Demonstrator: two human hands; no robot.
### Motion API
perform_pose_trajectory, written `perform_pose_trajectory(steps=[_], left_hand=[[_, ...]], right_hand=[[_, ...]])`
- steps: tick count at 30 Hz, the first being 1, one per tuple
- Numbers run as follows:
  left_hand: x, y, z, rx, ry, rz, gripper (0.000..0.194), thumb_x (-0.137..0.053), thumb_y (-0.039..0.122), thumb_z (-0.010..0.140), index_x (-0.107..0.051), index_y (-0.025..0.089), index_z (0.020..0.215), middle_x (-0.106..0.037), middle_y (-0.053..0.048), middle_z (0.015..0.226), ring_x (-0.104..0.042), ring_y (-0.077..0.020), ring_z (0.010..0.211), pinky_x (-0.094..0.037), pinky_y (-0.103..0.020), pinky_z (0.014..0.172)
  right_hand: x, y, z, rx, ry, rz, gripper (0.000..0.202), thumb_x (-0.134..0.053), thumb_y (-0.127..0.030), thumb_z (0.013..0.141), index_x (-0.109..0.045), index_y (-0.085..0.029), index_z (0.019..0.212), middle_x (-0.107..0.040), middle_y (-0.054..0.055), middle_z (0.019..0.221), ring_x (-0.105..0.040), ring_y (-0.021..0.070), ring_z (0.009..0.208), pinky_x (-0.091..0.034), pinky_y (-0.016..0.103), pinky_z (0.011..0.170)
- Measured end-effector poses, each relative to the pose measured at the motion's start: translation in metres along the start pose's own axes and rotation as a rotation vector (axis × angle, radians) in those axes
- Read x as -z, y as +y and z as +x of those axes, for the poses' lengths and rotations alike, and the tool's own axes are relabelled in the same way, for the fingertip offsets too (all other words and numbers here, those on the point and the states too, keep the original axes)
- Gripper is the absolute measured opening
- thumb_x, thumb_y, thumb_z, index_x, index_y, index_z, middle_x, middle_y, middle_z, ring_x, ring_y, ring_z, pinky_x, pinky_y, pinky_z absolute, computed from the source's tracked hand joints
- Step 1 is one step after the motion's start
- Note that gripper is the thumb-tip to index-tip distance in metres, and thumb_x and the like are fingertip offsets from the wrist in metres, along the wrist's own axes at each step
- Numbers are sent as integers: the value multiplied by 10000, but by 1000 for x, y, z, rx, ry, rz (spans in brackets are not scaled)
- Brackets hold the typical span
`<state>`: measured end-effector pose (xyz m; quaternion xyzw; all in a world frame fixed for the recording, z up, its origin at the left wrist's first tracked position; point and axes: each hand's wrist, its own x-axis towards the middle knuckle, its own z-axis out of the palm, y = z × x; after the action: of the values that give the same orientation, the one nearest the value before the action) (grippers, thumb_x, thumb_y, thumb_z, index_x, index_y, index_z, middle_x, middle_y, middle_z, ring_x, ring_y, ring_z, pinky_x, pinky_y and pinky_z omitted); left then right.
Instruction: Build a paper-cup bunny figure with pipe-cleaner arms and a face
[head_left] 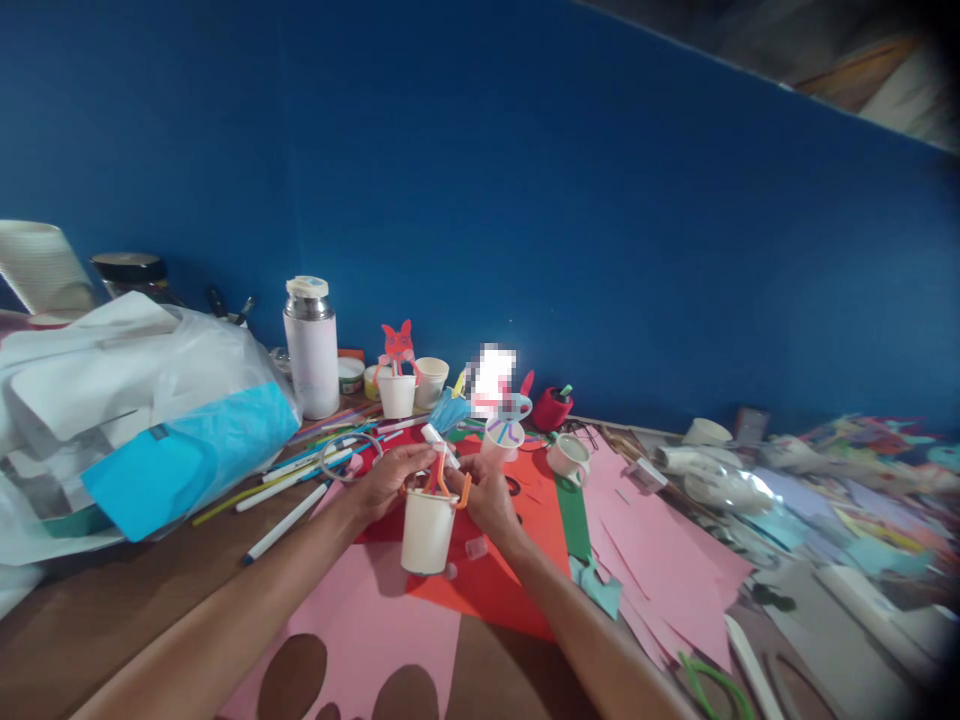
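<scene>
A white paper cup (427, 536) stands or is held just in front of my two hands. An orange bent strip (464, 492) hangs over its right rim, and an orange-red stick (436, 472) rises from its top. A small white piece (441, 445) sits at the stick's upper end. My left hand (399, 474) reaches in from the left, its fingertips pinched at the stick. From the right, my right hand (484, 492) curls in behind the orange strip. Its fingertips are partly hidden, so what it grips cannot be made out.
Red paper (517, 585) and pink sheets (645, 540) cover the table. Behind stand a white flask (311, 360), a cup with a red cat-like cutout (397, 393) and a mug (568, 456). Markers (285, 522) and a plastic bag (217, 350) lie left; paper scraps (862, 500) lie right.
</scene>
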<state>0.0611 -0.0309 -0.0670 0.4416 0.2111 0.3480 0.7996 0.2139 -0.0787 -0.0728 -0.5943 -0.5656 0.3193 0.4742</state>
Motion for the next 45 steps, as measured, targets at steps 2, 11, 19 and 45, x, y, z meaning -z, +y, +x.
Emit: perform_pose_trajectory(steps=[2,11,19,45], left_hand=[[0,0,1,-14,-3,-20,272,-539,240,783,-615,99,1004,-657,-104,829,-606,-154,682,-438,-246,649],[3,-2,1,-23,-10,-41,270,-547,248,778,-623,95,987,-657,-105,822,-605,-154,667,-432,-243,633],[3,-1,1,-12,4,-52,261,-582,230,751,-631,104,976,-654,-100,851,-600,-149,690,-432,-236,638],[1,-3,-1,10,2,-80,237,-578,226,751,-648,110,945,-660,-100,840,-605,-162,703,-444,-253,648]], right_hand=[[0,0,-1,20,-34,-28,289,-504,-430,756,-569,-155,698,-525,-16,585,-436,100,519,-318,207,471],[0,0,0,34,-33,-70,301,-485,-440,767,-562,-149,774,-544,-4,640,-459,108,565,-326,206,496],[-1,2,-1,31,-43,-35,337,-444,-453,782,-538,-154,657,-498,-10,573,-424,104,532,-303,207,469],[3,0,1,29,-53,-92,282,-528,-436,736,-534,-155,717,-512,-13,614,-434,105,548,-318,205,489]])
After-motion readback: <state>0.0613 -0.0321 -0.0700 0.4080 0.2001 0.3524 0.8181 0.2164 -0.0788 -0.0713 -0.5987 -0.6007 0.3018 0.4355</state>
